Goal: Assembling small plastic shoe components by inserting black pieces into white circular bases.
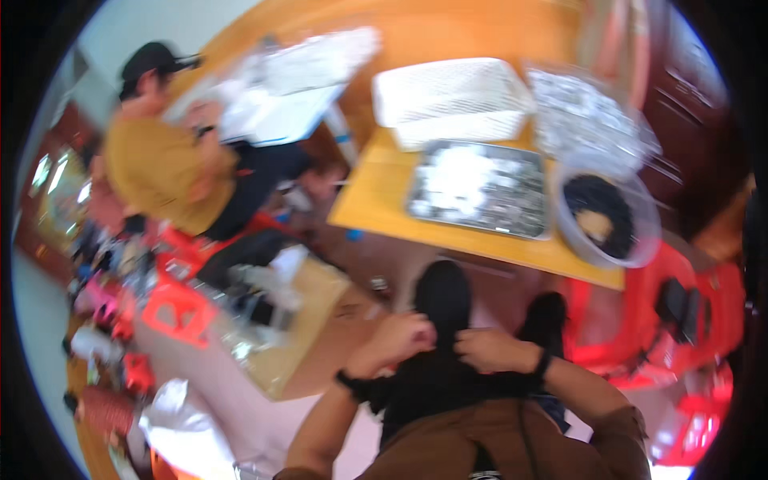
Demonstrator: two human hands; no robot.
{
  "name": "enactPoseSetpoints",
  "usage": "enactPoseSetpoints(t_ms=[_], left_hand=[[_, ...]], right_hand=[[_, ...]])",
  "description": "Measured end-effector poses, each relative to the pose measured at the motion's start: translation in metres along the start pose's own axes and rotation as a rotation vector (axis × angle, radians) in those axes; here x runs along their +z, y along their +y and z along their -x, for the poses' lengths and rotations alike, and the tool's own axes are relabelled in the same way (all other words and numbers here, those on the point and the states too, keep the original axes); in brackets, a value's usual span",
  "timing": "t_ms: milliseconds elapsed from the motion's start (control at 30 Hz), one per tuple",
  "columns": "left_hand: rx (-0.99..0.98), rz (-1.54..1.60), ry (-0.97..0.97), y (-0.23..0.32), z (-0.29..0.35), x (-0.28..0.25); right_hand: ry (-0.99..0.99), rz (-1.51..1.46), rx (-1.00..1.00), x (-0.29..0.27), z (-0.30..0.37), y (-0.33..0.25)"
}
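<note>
My left hand (pixel 404 336) is closed above my dark-trousered lap, its fingers curled. A short gap away, my right hand (pixel 496 350) is closed too, fingers bent toward the left one. What they hold, if anything, is too small and blurred to make out. Beyond them on a wooden table (pixel 368 210) lies a metal tray (pixel 474 229) with white pieces on its left and small grey pieces on its right. To its right sits a clear plastic tub (pixel 650 210) of black items with something tan among them. A white slatted basket (pixel 448 80) stands behind the tray.
Clear bags of silvery items (pixel 588 112) lie at the table's far right. An open cardboard box (pixel 320 328) is at my left, red plastic stools (pixel 180 312) beside it. A person in a mustard shirt (pixel 164 168) sits at the far left. Red chairs (pixel 696 312) stand at right.
</note>
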State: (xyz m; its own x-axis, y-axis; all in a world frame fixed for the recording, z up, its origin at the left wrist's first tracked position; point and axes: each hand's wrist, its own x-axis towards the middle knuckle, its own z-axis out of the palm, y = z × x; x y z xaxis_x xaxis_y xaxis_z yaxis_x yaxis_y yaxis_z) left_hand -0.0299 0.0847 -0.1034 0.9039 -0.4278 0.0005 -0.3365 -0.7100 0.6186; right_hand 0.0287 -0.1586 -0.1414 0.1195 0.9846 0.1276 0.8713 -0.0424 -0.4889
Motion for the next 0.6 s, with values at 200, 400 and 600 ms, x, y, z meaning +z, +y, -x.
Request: enactPoseSetpoints(t_ms=[200, 400, 600], left_hand=[[-0.154, 0.048, 0.181, 0.01, 0.028, -0.007], [-0.258, 0.102, 0.149, 0.019, 0.018, -0.006], [-0.125, 0.039, -0.063, 0.029, 0.039, -0.01]], right_hand=[[0.102, -0.001, 0.166, 0.003, -0.014, -0.017], [-0.007, 0.112, 0.762, 0.01, 0.052, 0.031], [-0.212, 0.224, 1.016, 0.009, 0.129, 0.066]])
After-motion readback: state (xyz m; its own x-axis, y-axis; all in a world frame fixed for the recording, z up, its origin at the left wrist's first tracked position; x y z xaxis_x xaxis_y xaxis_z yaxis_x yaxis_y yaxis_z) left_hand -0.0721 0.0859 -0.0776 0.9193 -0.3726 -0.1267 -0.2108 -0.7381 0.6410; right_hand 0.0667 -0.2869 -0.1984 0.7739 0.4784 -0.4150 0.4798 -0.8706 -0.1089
